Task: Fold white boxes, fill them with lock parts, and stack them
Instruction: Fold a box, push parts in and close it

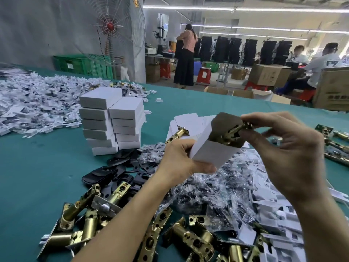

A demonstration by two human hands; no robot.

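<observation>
box one in left hand; latch one in right hand

Bare down to the frame edge, both sides: left hand near 6 o'clock, right hand at 4. Short plain nails, probably; blurry.

Open box, in the left hand: smooth matt white card outside, dull brown inside.
Latch, pinched by the right hand: glossy brass-coloured metal.
Stacked boxes, beyond the left hand: matt white card.
Bags, under both hands: clear glossy plastic, crinkled.
Plates, beside the left forearm: matt black.
Counter: matt teal cloth.
</observation>
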